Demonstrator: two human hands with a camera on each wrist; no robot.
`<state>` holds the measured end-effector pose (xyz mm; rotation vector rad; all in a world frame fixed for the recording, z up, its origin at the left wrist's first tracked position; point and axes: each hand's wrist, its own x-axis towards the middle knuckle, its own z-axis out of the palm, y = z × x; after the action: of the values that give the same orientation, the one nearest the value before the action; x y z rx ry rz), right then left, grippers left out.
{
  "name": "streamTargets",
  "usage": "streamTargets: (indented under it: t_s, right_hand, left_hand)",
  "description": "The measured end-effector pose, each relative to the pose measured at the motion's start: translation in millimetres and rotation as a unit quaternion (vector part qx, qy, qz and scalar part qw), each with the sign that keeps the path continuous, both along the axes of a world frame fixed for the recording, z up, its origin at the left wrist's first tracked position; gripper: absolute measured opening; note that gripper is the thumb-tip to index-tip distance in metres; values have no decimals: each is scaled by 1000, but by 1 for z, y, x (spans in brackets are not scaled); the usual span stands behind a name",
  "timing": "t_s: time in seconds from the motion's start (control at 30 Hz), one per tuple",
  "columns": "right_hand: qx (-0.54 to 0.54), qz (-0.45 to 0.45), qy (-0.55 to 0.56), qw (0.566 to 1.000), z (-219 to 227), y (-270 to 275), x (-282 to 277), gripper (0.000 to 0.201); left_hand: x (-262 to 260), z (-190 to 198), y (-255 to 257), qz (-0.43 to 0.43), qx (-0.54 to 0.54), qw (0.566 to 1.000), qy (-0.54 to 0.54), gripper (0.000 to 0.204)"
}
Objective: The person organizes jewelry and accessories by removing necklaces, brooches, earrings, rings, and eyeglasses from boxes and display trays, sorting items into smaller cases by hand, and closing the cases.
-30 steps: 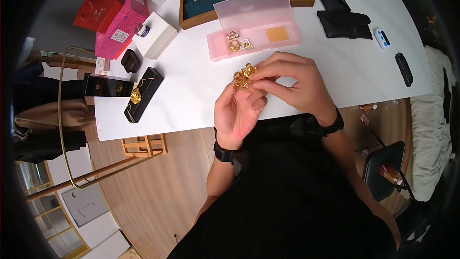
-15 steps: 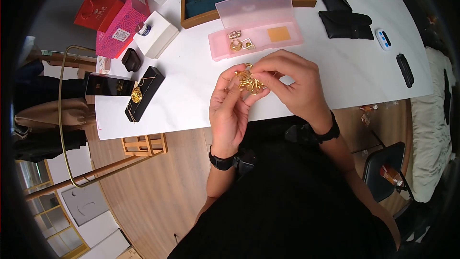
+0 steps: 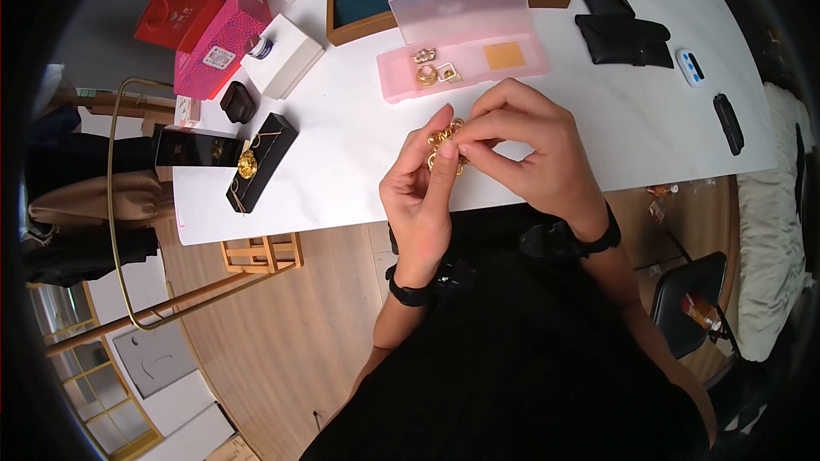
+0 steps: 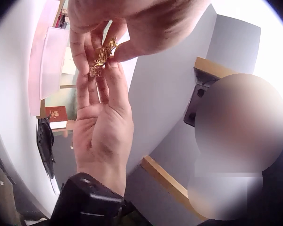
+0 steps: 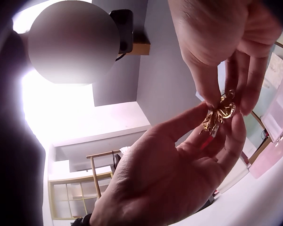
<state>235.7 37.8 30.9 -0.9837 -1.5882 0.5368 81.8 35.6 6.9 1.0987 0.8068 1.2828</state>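
A gold piece of jewellery made of looped strands [image 3: 445, 136] is held between both hands above the front of the white table. The left hand [image 3: 420, 205] grips it from below with thumb and fingers; in the left wrist view the ornament [image 4: 103, 60] sits at its fingertips. Thumb and index finger of the right hand [image 3: 538, 149] pinch its right side. The right wrist view shows the gold loops [image 5: 219, 113] between the two hands' fingertips. Beyond the hands lies an open pink box [image 3: 401, 81] with several gold pieces and a yellow square in it.
A wood-framed jewellery tray [image 3: 367, 29] stands at the back. Black pouches [image 3: 628, 41], a white device [image 3: 690, 68] and a black item [image 3: 729, 124] lie right. Left are a black box with a necklace [image 3: 278, 141], a white box [image 3: 290, 55] and a red bag [image 3: 175, 13].
The gold ornament has been turned between the fingers. The left thumb now lies across its front, and the right fingers have shifted their pinch. The head view has moved slightly.
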Motion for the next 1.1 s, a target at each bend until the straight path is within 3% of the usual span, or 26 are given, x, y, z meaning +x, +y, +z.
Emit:
streamTargets:
  t_s: [0.27,0.47,0.57,0.63,0.87,1.1]
  right_hand:
    - [-56,-2,25,998,-2,-5,-3,10]
    - [-80,-19,37,996,-7,-3,-6,7]
    - [-123,-4,96,988,-17,-4,-8,7]
    - [-135,5,104,985,-21,-5,-9,8]
    - [-191,66,205,958,-29,-4,-3,7]
    - [-172,112,291,935,-17,8,7,8]
  left_hand:
    - [-1,0,1,0,21,1000,7,30]
    - [-1,3,3,-29,27,999,-18,37]
    - [-4,-3,5,-31,95,994,40,50]
    - [-7,-4,7,2,173,973,155,57]
    - [-6,9,7,39,223,939,259,50]
    - [-15,42,42,-88,232,923,294,58]
